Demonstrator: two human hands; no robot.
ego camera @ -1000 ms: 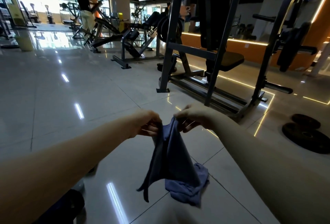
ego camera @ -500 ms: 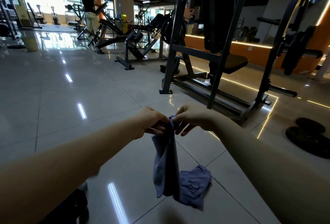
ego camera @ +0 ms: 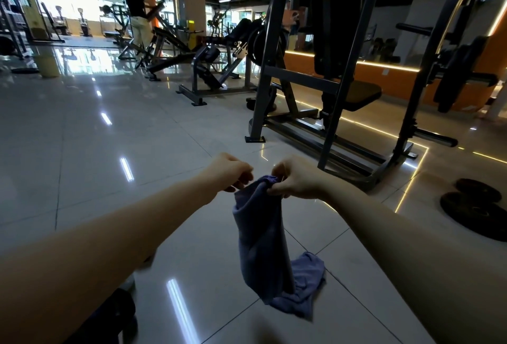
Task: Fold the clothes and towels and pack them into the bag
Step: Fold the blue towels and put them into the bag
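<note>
A blue towel (ego camera: 263,236) hangs from my two hands above the tiled floor, with its lower end crumpled on the tiles. My left hand (ego camera: 230,172) pinches the towel's top edge on the left. My right hand (ego camera: 295,177) pinches the same top edge on the right, a short gap away. Both arms reach forward from the bottom corners. A dark rounded shape (ego camera: 115,316) lies at the bottom left under my left forearm; I cannot tell whether it is the bag.
A black steel gym rack (ego camera: 323,91) with a seat stands just behind my hands. Two black weight plates (ego camera: 477,206) lie on the floor at right. More machines (ego camera: 208,66) and a person (ego camera: 138,17) stand far back left. Glossy tiles spread to the left.
My hands moved slightly apart along the towel's top edge, and the hanging part now drops as a narrower, longer column. The view shifted a little.
</note>
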